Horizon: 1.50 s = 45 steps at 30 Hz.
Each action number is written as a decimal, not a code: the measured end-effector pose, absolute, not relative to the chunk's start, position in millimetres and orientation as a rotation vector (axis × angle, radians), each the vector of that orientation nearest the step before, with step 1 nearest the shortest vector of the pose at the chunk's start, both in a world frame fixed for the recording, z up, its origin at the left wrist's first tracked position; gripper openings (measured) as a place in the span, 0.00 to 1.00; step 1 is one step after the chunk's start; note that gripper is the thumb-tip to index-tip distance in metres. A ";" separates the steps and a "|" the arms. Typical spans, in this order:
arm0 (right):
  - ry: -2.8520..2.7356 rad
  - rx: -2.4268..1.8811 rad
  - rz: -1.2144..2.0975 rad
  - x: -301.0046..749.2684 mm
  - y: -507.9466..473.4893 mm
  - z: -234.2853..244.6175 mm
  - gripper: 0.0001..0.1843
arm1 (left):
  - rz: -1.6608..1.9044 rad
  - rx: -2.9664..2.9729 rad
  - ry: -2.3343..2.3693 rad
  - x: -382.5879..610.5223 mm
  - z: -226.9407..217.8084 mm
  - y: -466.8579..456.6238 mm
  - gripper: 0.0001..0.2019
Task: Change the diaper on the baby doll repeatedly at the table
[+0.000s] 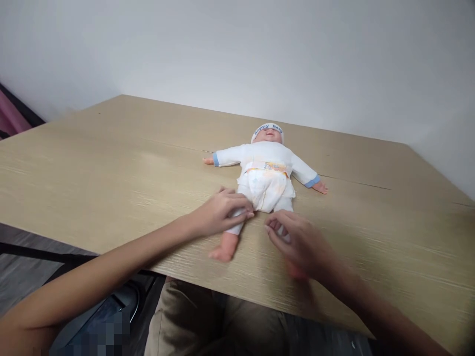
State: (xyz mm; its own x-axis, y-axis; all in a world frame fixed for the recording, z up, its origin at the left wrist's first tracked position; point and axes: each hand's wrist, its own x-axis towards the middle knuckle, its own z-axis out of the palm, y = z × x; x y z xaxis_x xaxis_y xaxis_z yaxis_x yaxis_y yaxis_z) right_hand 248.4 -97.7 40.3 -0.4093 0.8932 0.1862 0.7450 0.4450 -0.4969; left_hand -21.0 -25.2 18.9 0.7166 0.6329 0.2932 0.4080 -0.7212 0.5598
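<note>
Probably light, soft-bodied doll point(267, 148); best held by torso point(254, 154), twelve o'clock beyond your left grip point(224, 210) and right grip point(299, 238): both half-curled at legs point(233, 229), hold unclear.

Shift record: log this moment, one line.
doll face-up on table | diaper on doll | left hand at one leg | right hand at other leg

One doll foot point(297, 272) (mostly hidden)

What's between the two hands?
Head view: a narrow strip of tabletop between the doll's legs, with the diaper just beyond it.
</note>
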 end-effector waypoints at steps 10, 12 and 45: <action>-2.135 -1.620 0.183 242.8 -69.4 22.4 0.14 | 0.784 2.371 1.121 5.1 10.2 -3.7 0.17; -2.109 -1.604 0.160 240.9 -71.1 18.2 0.14 | 0.791 2.370 1.126 6.0 8.4 -3.8 0.15; -1.784 -1.628 0.417 239.8 -75.7 14.3 0.18 | 0.965 2.006 0.958 -0.7 2.8 -0.8 0.14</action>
State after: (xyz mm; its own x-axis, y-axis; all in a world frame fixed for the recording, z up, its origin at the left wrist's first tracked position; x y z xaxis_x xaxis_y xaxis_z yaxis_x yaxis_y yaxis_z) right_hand 239.8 -75.7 14.3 0.0105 0.9646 0.2634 0.7478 0.1673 -0.6425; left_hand -0.7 -0.8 2.8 0.4481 0.8355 0.3180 0.3113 -0.4793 0.8206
